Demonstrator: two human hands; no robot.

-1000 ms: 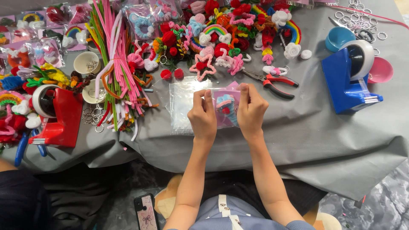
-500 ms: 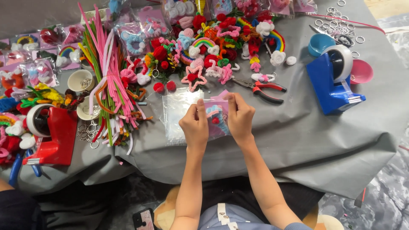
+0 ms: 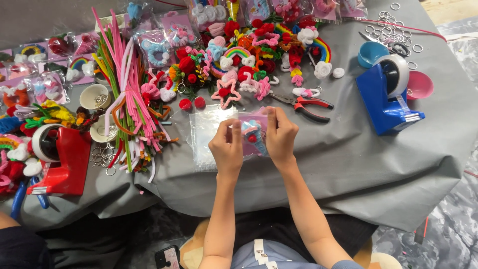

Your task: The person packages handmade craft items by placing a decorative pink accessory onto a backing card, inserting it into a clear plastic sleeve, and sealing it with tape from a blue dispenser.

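Left hand [image 3: 226, 144] and right hand [image 3: 280, 135] pinching a small clear bag [image 3: 253, 132] at frame centre, bare grey table [image 3: 358, 164] lower right to its edge, pliers [image 3: 304, 104] just above

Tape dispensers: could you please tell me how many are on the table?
2: a blue tape dispenser at the right, a red tape dispenser at the left edge. Clutter could hide others.

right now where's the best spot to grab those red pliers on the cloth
Take the pliers by the two red handles, which splay out toward the blue tape dispenser, coming from above on that side. They lie flat on the grey cloth with clear cloth around the handles, while the dark jaws point into the crowded pile of crafts.
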